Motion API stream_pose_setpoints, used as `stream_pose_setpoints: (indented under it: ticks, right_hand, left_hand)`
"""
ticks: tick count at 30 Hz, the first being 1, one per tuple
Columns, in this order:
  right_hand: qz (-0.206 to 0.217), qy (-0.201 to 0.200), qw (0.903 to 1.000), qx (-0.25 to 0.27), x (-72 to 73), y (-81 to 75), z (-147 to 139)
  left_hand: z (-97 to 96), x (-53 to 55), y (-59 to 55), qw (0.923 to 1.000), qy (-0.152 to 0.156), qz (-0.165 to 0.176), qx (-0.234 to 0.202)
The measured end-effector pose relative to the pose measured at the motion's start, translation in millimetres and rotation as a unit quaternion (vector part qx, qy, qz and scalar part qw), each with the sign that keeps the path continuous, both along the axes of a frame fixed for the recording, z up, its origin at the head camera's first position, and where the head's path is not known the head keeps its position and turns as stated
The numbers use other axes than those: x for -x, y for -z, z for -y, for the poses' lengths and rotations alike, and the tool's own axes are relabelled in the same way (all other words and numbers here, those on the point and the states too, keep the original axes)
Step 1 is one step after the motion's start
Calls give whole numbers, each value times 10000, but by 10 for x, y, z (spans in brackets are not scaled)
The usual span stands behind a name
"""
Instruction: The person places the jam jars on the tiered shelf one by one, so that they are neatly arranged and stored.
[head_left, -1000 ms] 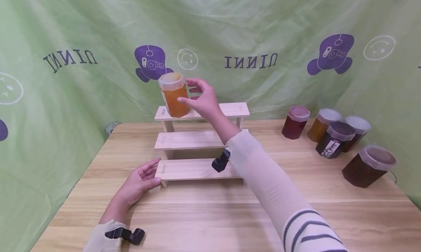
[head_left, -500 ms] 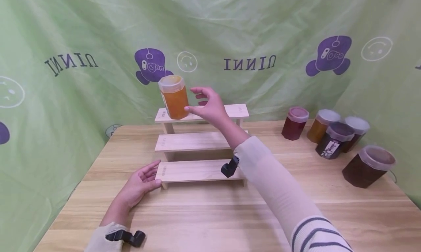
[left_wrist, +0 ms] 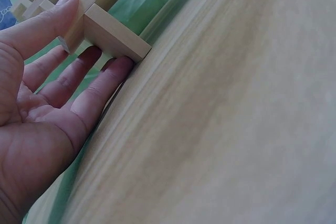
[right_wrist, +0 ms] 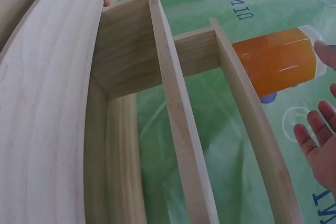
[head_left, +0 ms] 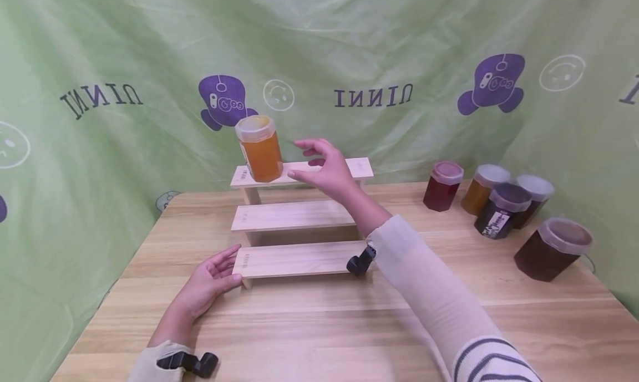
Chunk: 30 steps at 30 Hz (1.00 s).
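On the left end of the top tier of a three-step wooden rack [head_left: 299,260] stands a jar [head_left: 263,157] of orange contents with a pale lid, label facing left. My right hand [head_left: 331,171] is just right of the jar, thumb and fingers spread, holding nothing; the right wrist view shows a gap between its fingers and the jar [right_wrist: 278,61]. With my left hand [head_left: 207,285] I hold the left end of the lowest tier. In the left wrist view, that thumb lies at the board's edge and the fingertips touch the rack's side panel [left_wrist: 113,32].
Several lidded jars stand at the right of the wooden table [head_left: 309,337]: a dark red jar [head_left: 441,193], an amber jar [head_left: 474,196], a labelled dark jar [head_left: 494,221] and a dark brown jar [head_left: 541,254]. A green printed curtain [head_left: 309,44] hangs behind.
My right hand has let go of the orange jar and drawn back to the right and slightly down. The jar stays on the top tier; my left hand keeps its place.
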State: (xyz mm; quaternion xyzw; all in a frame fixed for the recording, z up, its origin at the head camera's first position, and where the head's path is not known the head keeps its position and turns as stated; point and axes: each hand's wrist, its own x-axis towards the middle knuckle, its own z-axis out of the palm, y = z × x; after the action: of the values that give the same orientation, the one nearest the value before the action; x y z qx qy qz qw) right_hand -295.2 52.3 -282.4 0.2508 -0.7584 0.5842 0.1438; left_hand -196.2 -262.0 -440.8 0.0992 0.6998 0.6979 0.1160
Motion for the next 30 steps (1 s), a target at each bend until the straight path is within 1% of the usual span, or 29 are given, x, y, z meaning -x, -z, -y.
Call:
stream_pose_setpoints:
  ticks: [5, 10, 17, 26, 30]
  right_hand:
    - [-131, -49, 9997, 206, -24, 59, -75]
    - [-249, -224, 9986, 408, -38, 118, -164]
    - [-432, -358, 9981, 260, -112, 157, -341]
    - [-409, -556, 9968, 398, -201, 213, -548]
    - [-355, -567, 9971, 350, -252, 216, -658]
  left_hand:
    - [-1, 0, 6, 10000, -11, -4, -13]
    - [-6, -6, -4, 10000, -12, 6, -29]
    - [-17, -14, -24, 10000, -59, 61, -40]
    - [-11, -10, -20, 10000, -16, 41, -19]
    - [-9, -13, -20, 10000, -24, 46, 7]
